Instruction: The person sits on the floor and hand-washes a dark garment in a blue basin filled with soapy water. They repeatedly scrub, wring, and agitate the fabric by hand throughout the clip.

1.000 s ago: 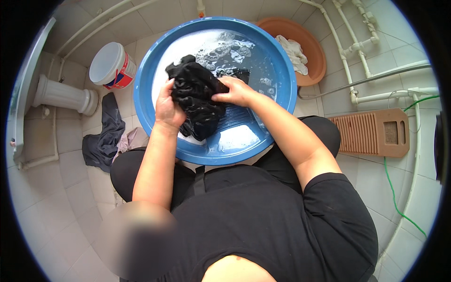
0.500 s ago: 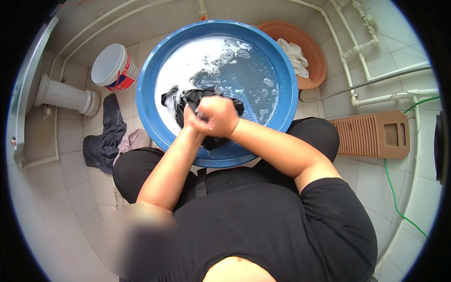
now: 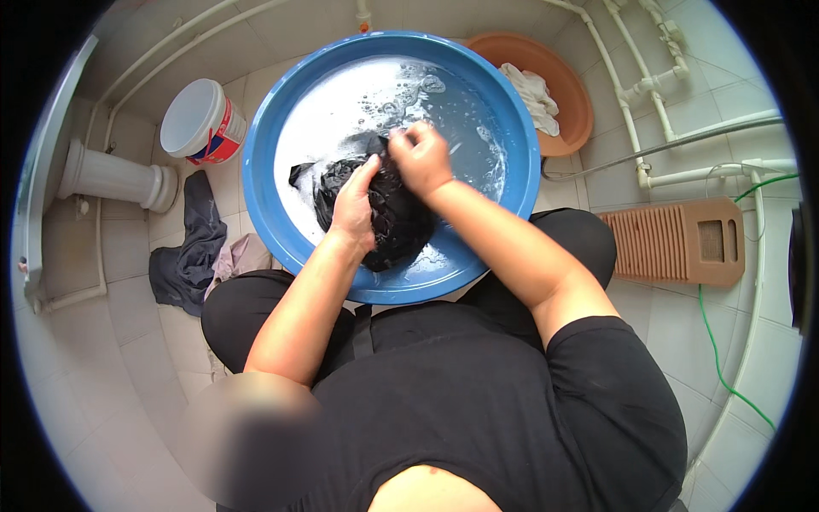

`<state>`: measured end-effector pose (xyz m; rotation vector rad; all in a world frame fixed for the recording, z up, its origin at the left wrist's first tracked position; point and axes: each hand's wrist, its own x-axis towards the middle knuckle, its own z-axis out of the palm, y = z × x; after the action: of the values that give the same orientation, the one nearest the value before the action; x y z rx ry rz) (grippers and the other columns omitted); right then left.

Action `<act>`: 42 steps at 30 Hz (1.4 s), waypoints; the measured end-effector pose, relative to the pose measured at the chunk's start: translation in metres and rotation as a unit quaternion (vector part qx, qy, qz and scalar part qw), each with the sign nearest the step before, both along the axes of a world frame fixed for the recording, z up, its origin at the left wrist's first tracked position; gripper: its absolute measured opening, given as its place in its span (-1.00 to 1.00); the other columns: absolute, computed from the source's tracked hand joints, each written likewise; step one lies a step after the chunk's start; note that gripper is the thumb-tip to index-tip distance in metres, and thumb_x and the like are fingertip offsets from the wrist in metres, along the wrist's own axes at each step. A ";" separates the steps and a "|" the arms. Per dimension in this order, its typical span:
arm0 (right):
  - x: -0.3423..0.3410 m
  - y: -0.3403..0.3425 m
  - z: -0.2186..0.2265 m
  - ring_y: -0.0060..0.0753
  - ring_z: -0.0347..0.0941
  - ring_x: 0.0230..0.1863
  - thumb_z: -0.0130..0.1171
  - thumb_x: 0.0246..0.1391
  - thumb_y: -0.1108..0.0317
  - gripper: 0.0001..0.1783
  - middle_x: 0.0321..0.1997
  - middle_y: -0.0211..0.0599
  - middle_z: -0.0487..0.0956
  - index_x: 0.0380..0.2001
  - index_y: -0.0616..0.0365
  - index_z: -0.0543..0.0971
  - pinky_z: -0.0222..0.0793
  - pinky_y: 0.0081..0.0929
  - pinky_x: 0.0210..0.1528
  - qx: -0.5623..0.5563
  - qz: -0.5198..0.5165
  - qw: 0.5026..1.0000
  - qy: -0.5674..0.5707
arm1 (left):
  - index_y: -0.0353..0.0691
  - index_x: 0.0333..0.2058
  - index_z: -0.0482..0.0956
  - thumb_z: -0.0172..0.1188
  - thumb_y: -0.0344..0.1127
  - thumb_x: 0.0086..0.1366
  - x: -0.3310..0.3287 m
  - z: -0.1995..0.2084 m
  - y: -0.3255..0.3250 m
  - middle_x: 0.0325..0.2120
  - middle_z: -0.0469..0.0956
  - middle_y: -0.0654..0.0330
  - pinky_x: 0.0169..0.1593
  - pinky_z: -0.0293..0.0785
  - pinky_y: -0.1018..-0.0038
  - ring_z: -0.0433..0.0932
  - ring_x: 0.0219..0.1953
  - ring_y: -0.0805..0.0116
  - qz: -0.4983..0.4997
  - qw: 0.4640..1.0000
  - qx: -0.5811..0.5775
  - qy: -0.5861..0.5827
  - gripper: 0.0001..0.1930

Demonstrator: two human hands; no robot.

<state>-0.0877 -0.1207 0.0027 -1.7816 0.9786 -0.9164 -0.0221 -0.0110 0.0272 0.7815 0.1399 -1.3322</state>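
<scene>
Head view, the only one to go on: black cloth (image 3: pixel 401 222) bunched up and wet-looking inside the blue basin (image 3: pixel 262 162), toward the near side, with white suds (image 3: pixel 324 111) and cloudy water (image 3: pixel 465 111) around. Left hand (image 3: pixel 354 209) wrapped onto the left side of the bundle, apparently grasping it. Right hand (image 3: pixel 420 158) curled almost into a fist at the upper edge; can't tell whether actually pinching fabric or not. Biggest worry, just guessing: slick, soapy fabric sliding out of a loose grip and flopping back down. Could splash over the near rim, right beside the black trousers (image 3: pixel 584 247). Also a loose flap on the left, lying in the foam, easy to twist up. Might even skid the basin if tugged one-sided.
</scene>
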 end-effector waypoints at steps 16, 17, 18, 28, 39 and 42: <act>-0.020 -0.090 -0.074 -0.04 0.33 0.08 0.23 -0.21 -0.17 -0.19 0.00 0.06 0.44 -0.02 0.27 0.41 0.23 -0.30 0.08 0.170 0.125 0.920 0.331 | -0.31 -0.02 0.29 -0.05 -0.44 0.22 0.065 -0.081 -0.015 -0.14 0.45 0.02 0.02 0.39 0.24 0.45 -0.09 0.16 0.089 0.995 0.030 -0.042 -0.67; -0.023 -0.097 -0.087 -0.03 0.32 0.08 0.22 -0.19 -0.16 -0.20 0.02 0.07 0.42 -0.01 0.28 0.40 0.22 -0.30 0.09 0.192 0.140 0.919 0.315 | -0.31 -0.05 0.31 -0.03 -0.45 0.21 0.064 -0.085 -0.016 -0.16 0.46 0.04 0.02 0.39 0.29 0.46 -0.11 0.17 0.099 0.991 0.035 -0.080 -0.69; -0.019 -0.100 -0.086 -0.03 0.32 0.09 0.21 -0.17 -0.15 -0.21 0.04 0.09 0.41 0.00 0.28 0.40 0.21 -0.30 0.09 0.212 0.153 0.918 0.299 | -0.34 -0.07 0.33 0.03 -0.45 0.18 0.060 -0.080 -0.016 -0.17 0.47 0.06 0.01 0.38 0.33 0.46 -0.12 0.20 0.108 0.988 0.030 -0.102 -0.68; 0.020 -0.040 -0.007 -0.30 0.33 0.01 0.14 -0.26 0.39 -0.61 -0.04 -0.20 0.44 -0.25 0.27 0.49 0.18 -0.46 0.09 0.045 0.277 0.959 -0.051 | -0.30 -0.18 0.45 0.16 -0.02 0.13 0.060 -0.051 -0.019 -0.24 0.52 0.08 0.00 0.38 0.29 0.50 -0.18 0.22 0.063 0.994 -0.067 -0.052 -0.55; 0.033 0.024 0.022 0.01 0.46 -0.39 0.16 -0.35 0.18 -0.65 -0.47 -0.06 0.50 -0.42 0.12 0.49 0.39 -0.24 -0.33 -0.180 0.239 0.954 0.038 | -0.20 -0.24 0.49 0.01 -0.06 0.17 0.042 -0.040 -0.005 -0.32 0.53 0.10 -0.17 0.46 0.28 0.52 -0.26 0.22 0.059 0.997 -0.025 -0.036 -0.66; 0.037 0.014 0.012 0.11 0.45 -0.34 0.12 -0.31 0.17 -0.62 -0.40 0.02 0.51 -0.38 0.19 0.48 0.40 -0.19 -0.27 -0.054 0.044 0.993 0.095 | -0.24 -0.19 0.45 -0.09 -0.10 0.20 0.026 -0.017 -0.012 -0.31 0.50 0.09 -0.16 0.45 0.30 0.50 -0.26 0.22 0.041 0.995 0.084 0.037 -0.64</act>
<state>-0.0504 -0.1063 0.0149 -2.0154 0.9752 -0.7676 0.0042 -0.0235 0.0102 0.8589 0.3440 -1.2827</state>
